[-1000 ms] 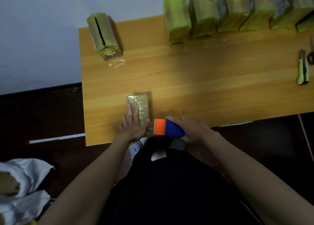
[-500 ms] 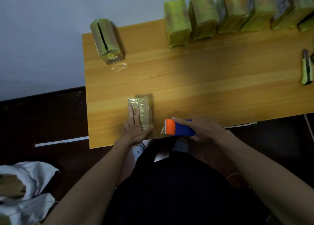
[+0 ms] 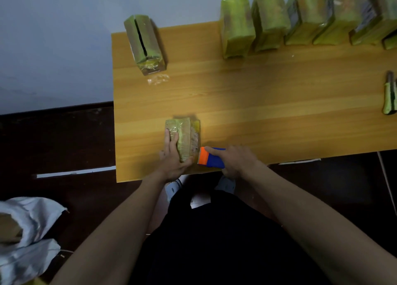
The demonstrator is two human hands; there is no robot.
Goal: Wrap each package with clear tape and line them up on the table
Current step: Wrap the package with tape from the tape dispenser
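Note:
A small greenish package (image 3: 185, 138) partly covered in clear tape stands near the front left of the wooden table (image 3: 268, 104). My left hand (image 3: 173, 159) holds it from the left side, fingers laid along its top and thumb curled round its near end. My right hand (image 3: 233, 161) grips a blue and orange tape dispenser (image 3: 211, 159), whose orange end touches the package's near right corner. A single package (image 3: 145, 43) stands at the back left. Several more packages (image 3: 300, 20) stand in a row along the back edge.
A scrap of clear tape (image 3: 158, 79) lies in front of the back-left package. A green utility knife (image 3: 390, 96) lies at the table's right edge. White bags (image 3: 28, 237) sit on the dark floor at the lower left. A grey wall is behind the table.
The dispenser in my right hand has moved left until its orange end meets the package. The package has tilted up onto its side under my left hand.

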